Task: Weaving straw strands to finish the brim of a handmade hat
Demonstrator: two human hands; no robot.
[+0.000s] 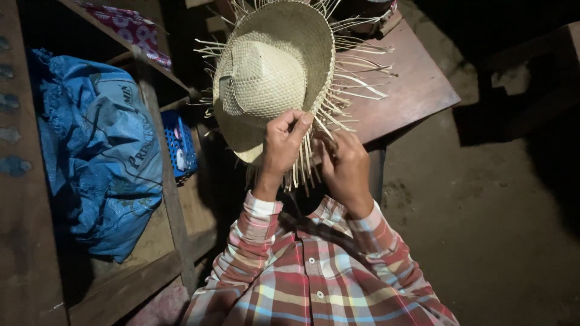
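A pale woven straw hat with loose strips sticking out all around its brim is held up in front of me. My left hand pinches the brim's near edge between thumb and fingers. My right hand sits just to the right of it, fingers curled around the loose straw strips hanging from the brim. Both arms wear a red, white and yellow plaid shirt.
A reddish wooden table stands behind the hat. On the left, a wooden shelf frame holds a blue sack and a small blue basket. Patterned red cloth lies on top. Bare dirt floor spreads to the right.
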